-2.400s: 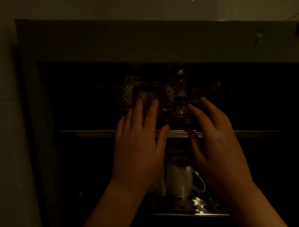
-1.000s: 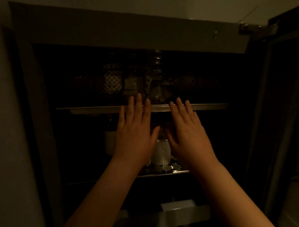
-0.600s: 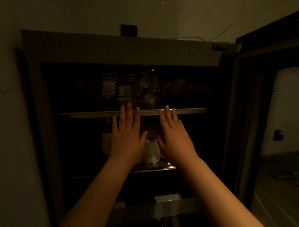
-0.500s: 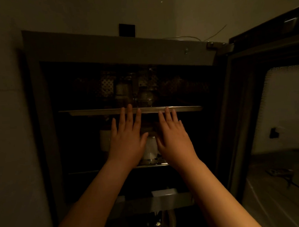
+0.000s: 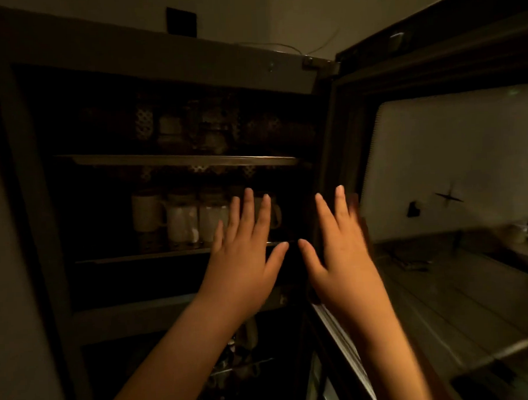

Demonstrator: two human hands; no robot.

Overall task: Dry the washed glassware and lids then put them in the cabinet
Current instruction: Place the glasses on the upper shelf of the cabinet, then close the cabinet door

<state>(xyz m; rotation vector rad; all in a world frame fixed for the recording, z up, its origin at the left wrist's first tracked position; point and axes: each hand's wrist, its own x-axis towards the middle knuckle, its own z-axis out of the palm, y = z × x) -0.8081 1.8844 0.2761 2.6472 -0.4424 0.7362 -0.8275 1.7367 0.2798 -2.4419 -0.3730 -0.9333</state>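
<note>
Both empty: left hand (image 5: 244, 261) and right hand (image 5: 344, 256), fingers straight, before dark open cabinet (image 5: 160, 62). Dim clear glassware (image 5: 190, 136) shelved on upper metal shelf (image 5: 179, 159); stowing seemingly finished here. Door closing probably left.

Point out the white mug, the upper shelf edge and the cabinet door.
white mug (image 5: 144, 212): head view, on its body.
upper shelf edge (image 5: 179, 159): head view, on the front lip.
cabinet door (image 5: 452, 167): head view, on its pale inner panel.

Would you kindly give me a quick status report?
Left hand and right hand open, empty. Glassware on top shelf. Cabinet door open; nothing blocking.
</note>
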